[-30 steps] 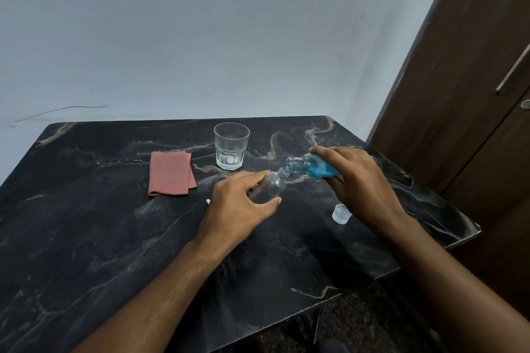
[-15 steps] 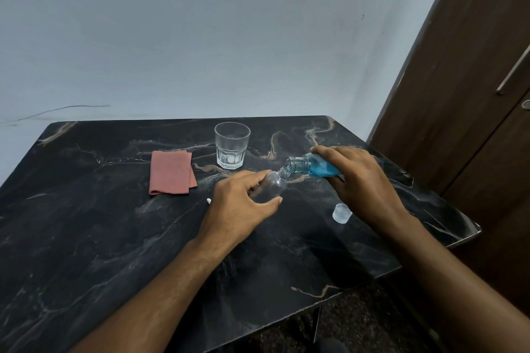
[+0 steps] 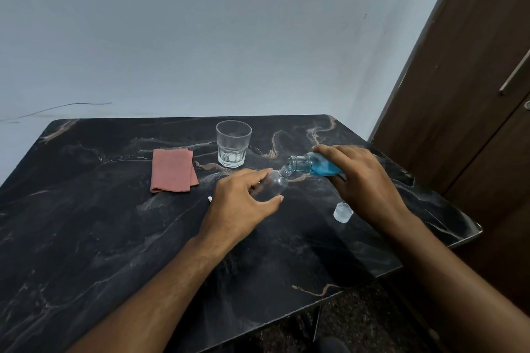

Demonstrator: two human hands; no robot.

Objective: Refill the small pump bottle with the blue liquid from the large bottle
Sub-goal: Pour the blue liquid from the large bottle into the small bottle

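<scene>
My left hand (image 3: 239,203) grips the small clear bottle (image 3: 274,183), tilted with its open neck pointing up and to the right. My right hand (image 3: 361,180) holds the large bottle (image 3: 314,165) of blue liquid, tipped nearly flat. The large bottle's open mouth touches the small bottle's neck. The small bottle looks clear inside. A clear cap (image 3: 342,211) lies on the black marble table (image 3: 86,223) below my right hand. A small white tip (image 3: 210,199) pokes out from behind my left hand; what it belongs to is hidden.
An empty drinking glass (image 3: 233,143) stands behind the bottles. A folded pink cloth (image 3: 173,170) lies to its left. A dark wooden door (image 3: 473,66) stands close to the table's right edge, and a pale wall runs behind the table.
</scene>
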